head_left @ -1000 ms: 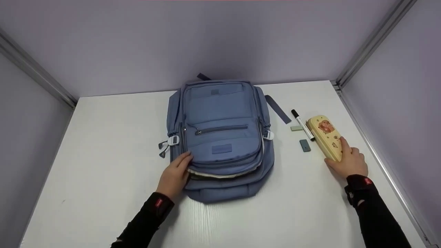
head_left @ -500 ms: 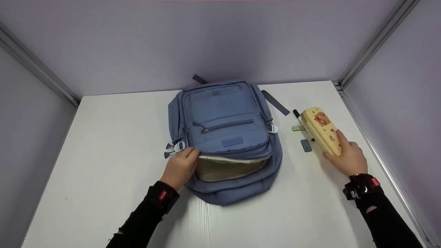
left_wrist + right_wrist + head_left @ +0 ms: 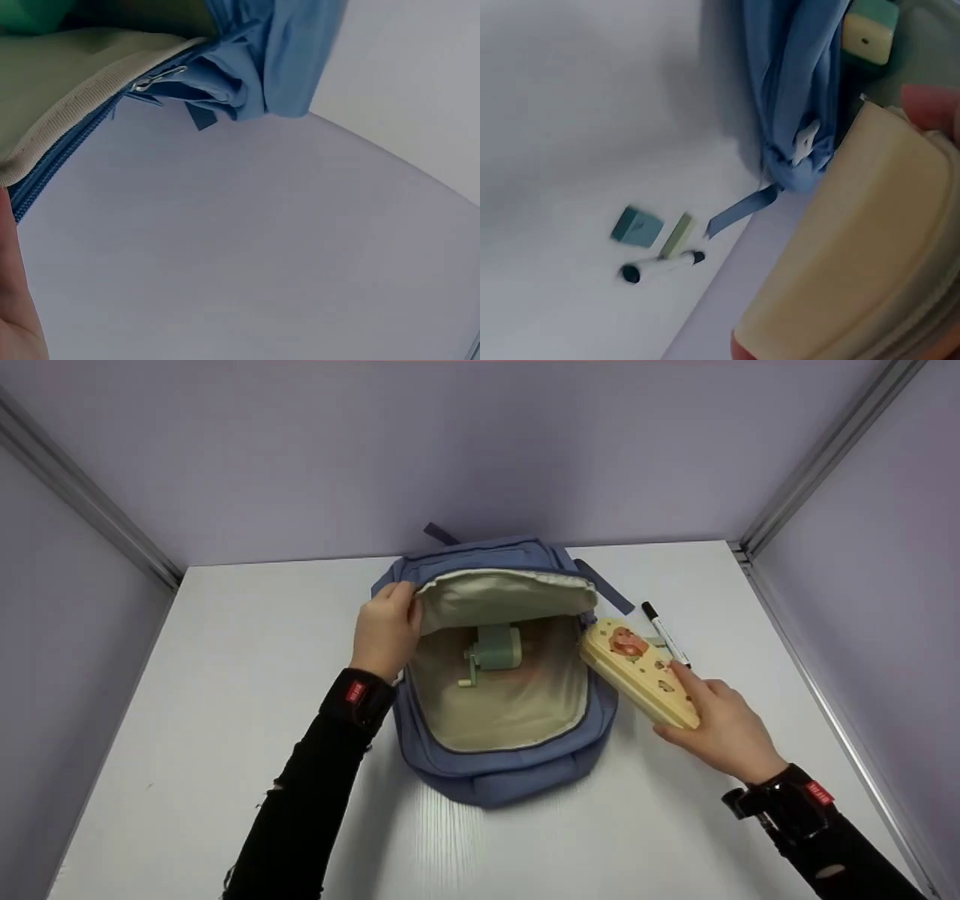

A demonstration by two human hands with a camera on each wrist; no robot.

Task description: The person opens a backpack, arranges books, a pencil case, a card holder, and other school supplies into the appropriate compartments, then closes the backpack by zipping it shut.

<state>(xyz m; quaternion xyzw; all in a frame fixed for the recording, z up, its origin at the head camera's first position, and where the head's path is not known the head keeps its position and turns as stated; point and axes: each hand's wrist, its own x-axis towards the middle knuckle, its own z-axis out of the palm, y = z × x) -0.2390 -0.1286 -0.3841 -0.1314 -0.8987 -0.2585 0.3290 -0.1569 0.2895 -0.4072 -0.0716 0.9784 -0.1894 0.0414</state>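
Observation:
A blue backpack point(image 3: 517, 793) lies on the white table with its front compartment unzipped. My left hand point(image 3: 386, 626) grips the left edge of the flap point(image 3: 510, 596) and holds it raised, showing the cream lining. Inside sits a green crank pencil sharpener point(image 3: 499, 649), its handle toward the left. My right hand point(image 3: 727, 727) holds a yellow pencil case point(image 3: 637, 671) with a cartoon print, at the right edge of the opening. In the left wrist view, the zipper edge point(image 3: 75, 127) runs close by the fingers. The case's smooth side point(image 3: 862, 240) fills much of the right wrist view.
Right of the backpack lie a black-capped white marker point(image 3: 666, 634), a thin pale green block point(image 3: 676, 236) and a dark teal block point(image 3: 637, 226). A backpack strap point(image 3: 604, 585) stretches toward them. Panel walls point(image 3: 300, 465) stand behind and at both sides.
My left hand has lifted the flap up and back, exposing the sharpener inside. My right hand has picked up the pencil case and carried it left to the backpack.

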